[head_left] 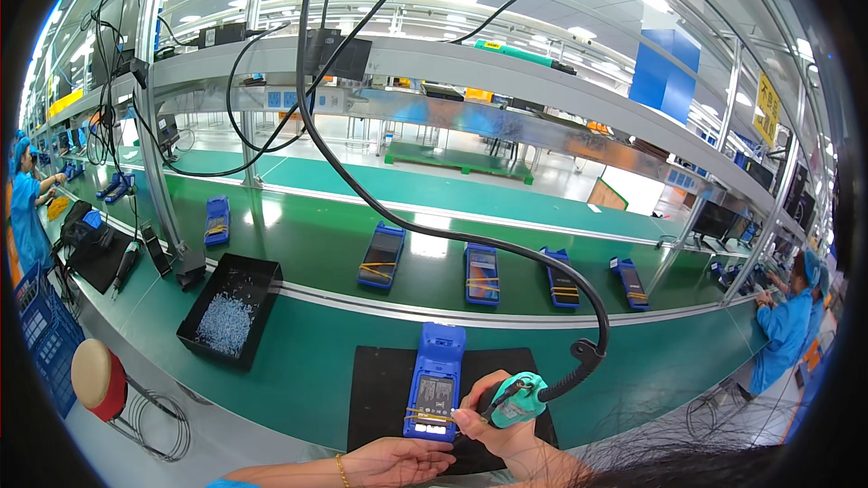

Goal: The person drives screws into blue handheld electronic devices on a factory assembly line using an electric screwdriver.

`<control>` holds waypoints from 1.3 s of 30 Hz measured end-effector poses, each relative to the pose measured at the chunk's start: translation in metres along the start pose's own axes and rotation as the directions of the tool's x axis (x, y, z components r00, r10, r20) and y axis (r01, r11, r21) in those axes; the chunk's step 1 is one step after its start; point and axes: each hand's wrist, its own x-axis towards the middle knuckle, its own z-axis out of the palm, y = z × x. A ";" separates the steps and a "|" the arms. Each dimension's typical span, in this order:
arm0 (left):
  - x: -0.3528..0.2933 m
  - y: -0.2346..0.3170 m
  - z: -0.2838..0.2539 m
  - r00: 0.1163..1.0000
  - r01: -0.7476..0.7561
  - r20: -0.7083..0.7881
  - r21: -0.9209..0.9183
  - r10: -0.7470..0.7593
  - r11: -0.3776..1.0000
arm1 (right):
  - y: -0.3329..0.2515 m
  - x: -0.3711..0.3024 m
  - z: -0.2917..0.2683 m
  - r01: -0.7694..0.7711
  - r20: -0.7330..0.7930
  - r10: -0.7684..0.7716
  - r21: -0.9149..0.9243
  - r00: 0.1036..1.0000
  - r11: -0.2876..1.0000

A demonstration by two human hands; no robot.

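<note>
A blue handheld terminal (435, 370), its dark battery facing up and a yellow rubber band around its lower part, lies on a black mat (378, 380). My left hand (402, 461) is palm up below the terminal's near end, fingers stretched out and holding nothing. My right hand (493, 429) is closed around a corded tool wrapped in teal (519, 402), whose working end is hidden. The thumb and fingers of that hand come close to the terminal's lower right side, by the band. A thick black cable (583, 361) rises from the tool.
A black tray (231, 307) of small light-blue parts stands left. Several banded terminals (382, 256) lie along the green conveyor (425, 280) beyond a metal rail. A stool (98, 375) is at lower left. Co-workers in blue sit at far left (29, 208) and right (787, 325).
</note>
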 end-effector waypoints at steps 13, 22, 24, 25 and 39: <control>0.017 -0.003 -0.040 0.814 -0.185 0.571 0.084 0.105 0.979 | -0.011 0.003 0.006 -0.012 -0.017 0.012 -0.035 1.000 0.999; -0.004 -0.003 -0.015 0.752 -0.584 0.606 0.795 0.260 -0.163 | -0.012 0.005 0.007 0.121 0.041 -0.138 0.275 0.990 0.954; 0.007 -0.002 -0.019 0.744 -0.593 0.626 0.780 0.233 -0.202 | -0.013 0.003 0.009 0.080 0.103 -0.143 0.465 0.984 0.882; 0.012 -0.001 -0.022 0.740 -0.597 0.636 0.771 0.219 -0.221 | -0.013 0.002 0.010 0.059 0.131 -0.135 0.470 0.982 0.881; -0.030 0.009 0.007 0.837 -0.365 0.459 0.062 0.298 0.929 | -0.054 -0.009 -0.012 0.217 -0.089 -0.199 0.454 0.976 0.864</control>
